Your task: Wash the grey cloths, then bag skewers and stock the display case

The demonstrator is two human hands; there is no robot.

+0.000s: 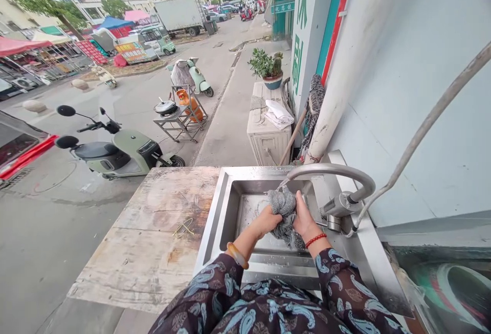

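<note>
Bunched up over the steel sink (226, 206) is a wet grey cloth (283, 203), under the water that runs from the curved faucet (333, 169). My left hand (266, 221) grips the cloth from the left, its thumb pressed against the folds. From the right my right hand (303, 216) is closed on the same cloth, thumb pointing up. Part of the cloth hangs down between both hands. Some of my fingers are hidden behind it.
A worn wooden board (153, 242) adjoins the sink on the left, with a bit of thin twine (184, 227) on it. Beyond the sink stand a metal cabinet (264, 129) with a potted plant (272, 81) and a mop (315, 101). A scooter (130, 150) is parked left.
</note>
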